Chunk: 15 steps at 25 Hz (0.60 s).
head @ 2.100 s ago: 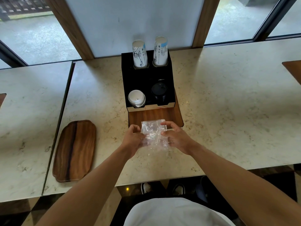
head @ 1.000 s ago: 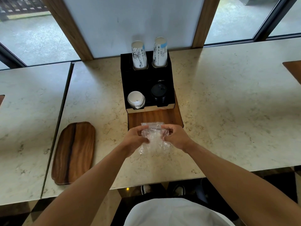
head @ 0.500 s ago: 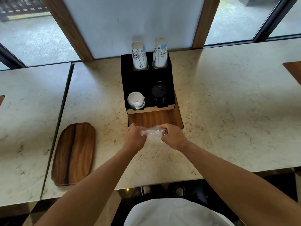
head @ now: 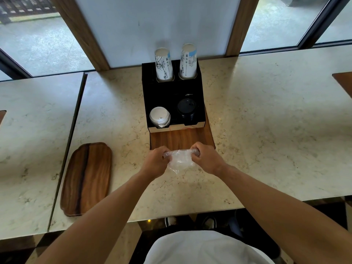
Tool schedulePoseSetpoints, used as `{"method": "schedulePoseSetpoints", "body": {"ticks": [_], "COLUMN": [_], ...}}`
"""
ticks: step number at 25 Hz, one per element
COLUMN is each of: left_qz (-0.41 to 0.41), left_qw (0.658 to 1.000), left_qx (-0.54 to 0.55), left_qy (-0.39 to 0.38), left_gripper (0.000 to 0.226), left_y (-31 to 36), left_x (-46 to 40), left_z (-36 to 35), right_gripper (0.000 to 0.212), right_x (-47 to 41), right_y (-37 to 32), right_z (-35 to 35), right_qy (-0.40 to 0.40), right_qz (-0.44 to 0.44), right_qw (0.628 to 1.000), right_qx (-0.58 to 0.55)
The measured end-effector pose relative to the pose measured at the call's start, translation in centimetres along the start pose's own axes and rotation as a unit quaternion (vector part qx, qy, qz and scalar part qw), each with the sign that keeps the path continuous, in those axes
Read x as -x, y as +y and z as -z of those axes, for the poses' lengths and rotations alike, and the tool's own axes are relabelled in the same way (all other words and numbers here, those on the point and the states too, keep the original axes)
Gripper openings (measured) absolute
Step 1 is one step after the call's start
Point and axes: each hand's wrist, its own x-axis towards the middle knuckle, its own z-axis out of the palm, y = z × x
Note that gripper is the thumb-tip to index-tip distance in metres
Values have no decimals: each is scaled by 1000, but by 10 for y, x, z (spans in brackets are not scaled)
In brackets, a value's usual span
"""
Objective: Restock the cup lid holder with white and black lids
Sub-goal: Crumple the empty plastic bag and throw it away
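Note:
A black lid holder (head: 163, 94) stands on a wooden board (head: 181, 139) at the middle of the marble counter. A stack of white lids (head: 159, 116) fills its front left slot and a stack of black lids (head: 186, 108) its front right slot. Two stacks of paper cups (head: 164, 63) rise from the rear slots. Just in front of the board, my left hand (head: 155, 162) and my right hand (head: 206, 158) both grip a crumpled clear plastic bag (head: 180, 160), stretched between them above the counter.
A dark wooden tray (head: 87, 178) lies on the counter to the left. A seam (head: 75, 119) divides this counter from the one on the left. Another wooden piece (head: 344, 82) shows at the right edge. Windows and a white panel stand behind.
The flat plastic bag has been folded and crumpled into a small bundle between both hands, which have come closer together and closed into fists on it.

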Motion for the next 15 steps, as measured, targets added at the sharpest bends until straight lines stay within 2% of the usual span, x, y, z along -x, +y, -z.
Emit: {"method": "schedulePoseSetpoints", "body": {"ticks": [3,5,7,9,12,14,15], "left_qz": [37,52,52,29,-5,27,55], "left_qw": [996,988,980,979,986,990,987], "left_qx": [40,77,110,96,29,58,99], "left_qy": [-68,-125,-159,-177,-166,-129,-112], "left_gripper": [12,33,44,35,2,5,6], "left_y": [-8,-11,-8,-4,3,4,4], "left_x": [-2,-2,-2,-3,-3,-4,-5], "left_z": [0,1,4,4,0,-3,-4], "right_gripper": [19,21,21,22,33,54,64], "right_x": [1,2,3,2,2,4,6], "right_y": [2,3,2,1,-3,-7,-9], "right_z": [-3,-2,0,0,-2,-2,-2], "right_qy": [-25,-49,-76,-89,-84,-55,-44], "right_qz": [19,33,44,50,18,-54,-104], "right_qw": [999,998,996,994,996,987,968], "right_qx": [11,19,23,23,-27,-138,-226]}}
